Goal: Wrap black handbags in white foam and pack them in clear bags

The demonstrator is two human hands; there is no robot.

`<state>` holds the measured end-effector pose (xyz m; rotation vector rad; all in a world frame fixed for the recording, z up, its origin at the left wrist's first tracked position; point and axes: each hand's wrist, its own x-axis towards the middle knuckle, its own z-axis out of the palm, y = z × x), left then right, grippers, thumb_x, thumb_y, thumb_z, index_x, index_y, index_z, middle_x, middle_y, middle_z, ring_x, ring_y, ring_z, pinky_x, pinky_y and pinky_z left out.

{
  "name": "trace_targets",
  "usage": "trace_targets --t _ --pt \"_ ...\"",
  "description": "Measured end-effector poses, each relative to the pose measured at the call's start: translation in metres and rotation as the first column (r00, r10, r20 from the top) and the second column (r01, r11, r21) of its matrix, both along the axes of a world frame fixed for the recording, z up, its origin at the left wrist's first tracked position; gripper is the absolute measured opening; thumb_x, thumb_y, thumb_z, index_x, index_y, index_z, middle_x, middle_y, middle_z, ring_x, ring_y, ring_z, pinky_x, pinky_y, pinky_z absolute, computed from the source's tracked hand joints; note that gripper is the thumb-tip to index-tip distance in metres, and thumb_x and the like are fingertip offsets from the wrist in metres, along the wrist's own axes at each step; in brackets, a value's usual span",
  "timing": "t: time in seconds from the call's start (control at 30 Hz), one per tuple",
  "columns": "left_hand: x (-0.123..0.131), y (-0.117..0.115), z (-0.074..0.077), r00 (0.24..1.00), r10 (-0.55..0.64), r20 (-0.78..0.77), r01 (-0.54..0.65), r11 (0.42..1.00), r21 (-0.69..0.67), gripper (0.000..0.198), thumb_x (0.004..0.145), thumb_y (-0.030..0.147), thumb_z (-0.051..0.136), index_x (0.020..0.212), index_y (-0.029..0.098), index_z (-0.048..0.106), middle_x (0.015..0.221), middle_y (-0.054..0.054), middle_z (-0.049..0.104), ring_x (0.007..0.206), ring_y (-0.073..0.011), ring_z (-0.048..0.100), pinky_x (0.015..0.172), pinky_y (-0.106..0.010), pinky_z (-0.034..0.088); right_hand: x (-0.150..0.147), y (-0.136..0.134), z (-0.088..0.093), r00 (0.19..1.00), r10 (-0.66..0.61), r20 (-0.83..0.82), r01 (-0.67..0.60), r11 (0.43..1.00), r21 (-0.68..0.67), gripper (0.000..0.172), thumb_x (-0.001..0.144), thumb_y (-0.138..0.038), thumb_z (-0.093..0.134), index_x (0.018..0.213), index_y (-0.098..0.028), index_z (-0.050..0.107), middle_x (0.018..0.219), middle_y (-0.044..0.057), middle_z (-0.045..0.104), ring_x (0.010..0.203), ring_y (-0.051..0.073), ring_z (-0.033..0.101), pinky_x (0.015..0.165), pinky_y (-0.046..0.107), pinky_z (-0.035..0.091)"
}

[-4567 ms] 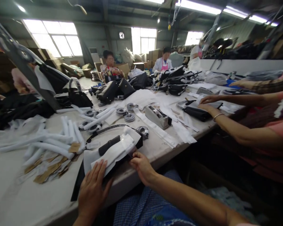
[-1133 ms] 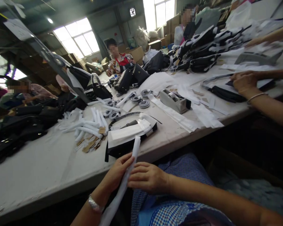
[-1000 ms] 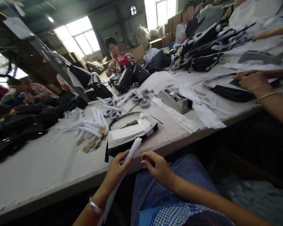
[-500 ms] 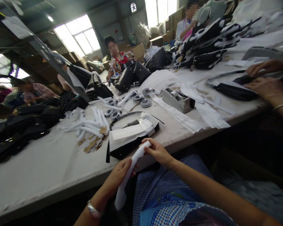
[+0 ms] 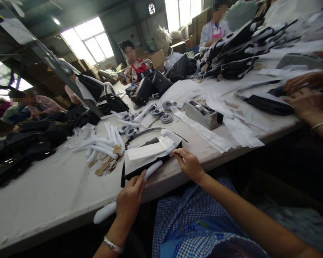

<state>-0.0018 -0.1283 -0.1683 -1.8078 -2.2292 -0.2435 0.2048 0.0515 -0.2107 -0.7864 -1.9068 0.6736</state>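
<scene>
My left hand [image 5: 129, 199] is closed around a long strap wrapped in white paper [image 5: 104, 212], which lies slanted along the near table edge. Its upper end reaches a black bag part covered with white paper [image 5: 146, 153] lying on the table. My right hand [image 5: 190, 164] rests at that bag part's right corner, fingers curled and pinched on the edge of the white paper. I sit at the table with a blue checked cloth [image 5: 188, 222] over my lap.
A grey tape dispenser [image 5: 203, 114], tape rolls [image 5: 161, 114], white-wrapped straps [image 5: 102, 143] and brown card tags [image 5: 103, 166] lie on the white table [image 5: 43, 193]. Black bags [image 5: 148, 87] are piled further back. A co-worker's hands [image 5: 304, 100] press a black piece at right; other people sit beyond.
My left hand has swung the wrapped strap from upright down to lie slanted along the table edge. My right hand let go of the strap's top and moved onto the bag part's corner.
</scene>
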Motion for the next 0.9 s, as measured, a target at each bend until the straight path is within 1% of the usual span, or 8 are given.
trace_targets --t 0.17,0.3,0.37,0.47,0.53,0.57,0.7,0.9 --pt "-0.001 0.007 -0.014 0.993 0.017 -0.113 -0.004 0.993 0.118 0.039 0.101 0.03 0.046 0.139 0.034 0.056 0.114 -0.006 0.072 0.089 -0.0197 0.07 0.067 -0.026 0.052 -0.003 -0.006 -0.011 0.992 0.094 0.083 -0.102 0.989 0.105 0.023 0.098 -0.017 0.05 0.112 -0.021 0.067 0.108 0.007 0.071 0.101 0.019 0.067 0.092 0.033 0.055" --pt "0.003 0.009 -0.024 0.994 0.052 -0.098 -0.031 0.979 0.202 0.038 0.1 0.026 0.047 0.135 0.033 0.059 0.117 -0.006 0.072 0.094 -0.0192 0.07 0.075 -0.026 0.054 0.001 -0.004 -0.012 0.988 0.008 0.154 -0.044 0.972 0.232 0.028 0.096 -0.015 0.051 0.116 -0.023 0.069 0.111 0.007 0.072 0.104 0.022 0.065 0.097 0.04 0.053" --pt "0.007 0.008 -0.028 0.995 0.075 -0.065 -0.058 0.971 0.232 0.038 0.099 0.025 0.048 0.135 0.032 0.06 0.118 -0.006 0.071 0.097 -0.0199 0.069 0.08 -0.028 0.054 0.004 0.004 -0.005 0.98 -0.019 0.2 -0.046 0.949 0.312 0.031 0.095 -0.016 0.054 0.123 -0.023 0.067 0.124 0.009 0.068 0.118 0.025 0.059 0.107 0.047 0.046" --pt "0.013 0.006 -0.035 0.991 0.132 0.002 -0.128 0.958 0.256 0.038 0.099 0.024 0.047 0.135 0.031 0.06 0.121 -0.009 0.069 0.101 -0.0228 0.068 0.084 -0.033 0.055 0.002 0.02 0.007 0.933 0.003 0.36 -0.157 0.903 0.4 0.047 0.091 -0.023 0.064 0.138 -0.023 0.057 0.151 0.01 0.048 0.143 0.032 0.036 0.12 0.057 0.023" --pt "0.017 0.006 -0.039 0.987 0.157 0.042 -0.163 0.951 0.262 0.039 0.099 0.024 0.047 0.135 0.031 0.06 0.123 -0.01 0.068 0.105 -0.0245 0.067 0.087 -0.036 0.055 -0.004 0.029 0.013 0.885 0.032 0.465 -0.244 0.882 0.404 0.06 0.087 -0.03 0.07 0.144 -0.022 0.051 0.157 0.011 0.04 0.148 0.034 0.025 0.121 0.061 0.013" --pt "0.019 0.007 -0.04 0.985 0.164 0.057 -0.173 0.95 0.262 0.039 0.099 0.024 0.047 0.136 0.031 0.059 0.124 -0.01 0.067 0.106 -0.0249 0.066 0.088 -0.037 0.055 -0.009 0.032 0.013 0.864 0.048 0.5 -0.276 0.877 0.392 0.065 0.086 -0.035 0.072 0.145 -0.022 0.049 0.157 0.012 0.039 0.149 0.035 0.024 0.121 0.061 0.011" --pt "0.024 0.009 -0.04 0.985 0.153 0.082 -0.169 0.951 0.26 0.038 0.099 0.024 0.047 0.134 0.03 0.061 0.125 -0.01 0.067 0.108 -0.025 0.066 0.089 -0.038 0.055 -0.024 0.04 0.009 0.838 0.086 0.539 -0.3 0.898 0.322 0.072 0.085 -0.054 0.068 0.146 -0.02 0.048 0.151 0.013 0.047 0.144 0.035 0.034 0.12 0.062 0.009" --pt "0.022 0.014 -0.041 0.99 0.125 0.062 -0.137 0.962 0.235 0.036 0.099 0.025 0.049 0.132 0.028 0.062 0.124 -0.009 0.068 0.106 -0.0242 0.067 0.088 -0.036 0.055 -0.03 0.037 0.002 0.869 0.058 0.492 -0.231 0.926 0.299 0.062 0.09 -0.051 0.065 0.143 -0.022 0.051 0.146 0.01 0.054 0.139 0.032 0.042 0.12 0.059 0.01"
